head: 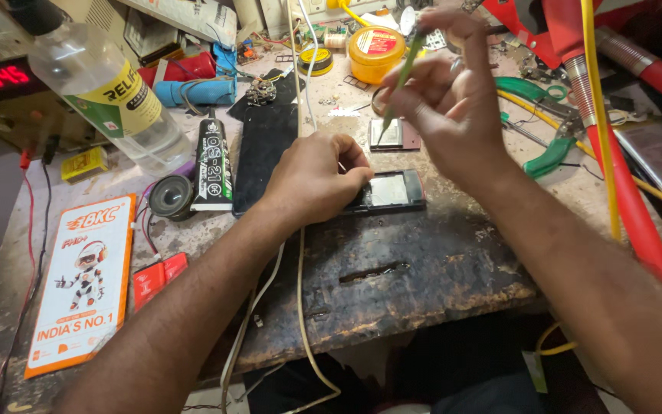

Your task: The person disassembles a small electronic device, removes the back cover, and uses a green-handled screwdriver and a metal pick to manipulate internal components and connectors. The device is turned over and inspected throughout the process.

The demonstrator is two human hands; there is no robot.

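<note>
My left hand (314,178) rests on a small dark phone (389,192) lying on the worn workbench (392,268), pressing down its left end. The phone's pale screen faces up. My right hand (447,92) is raised above and behind the phone, fingers closed on a thin green tool (402,77) whose tip points down toward a small reddish-framed part (392,134) on the bench.
A black glue tube (212,162), a dark flat panel (266,153), a small round speaker (170,196), a clear bottle (113,92), an orange-and-white box (82,284), a yellow tin (375,50), green-handled pliers (549,123) and red and yellow cables (614,169) crowd the bench.
</note>
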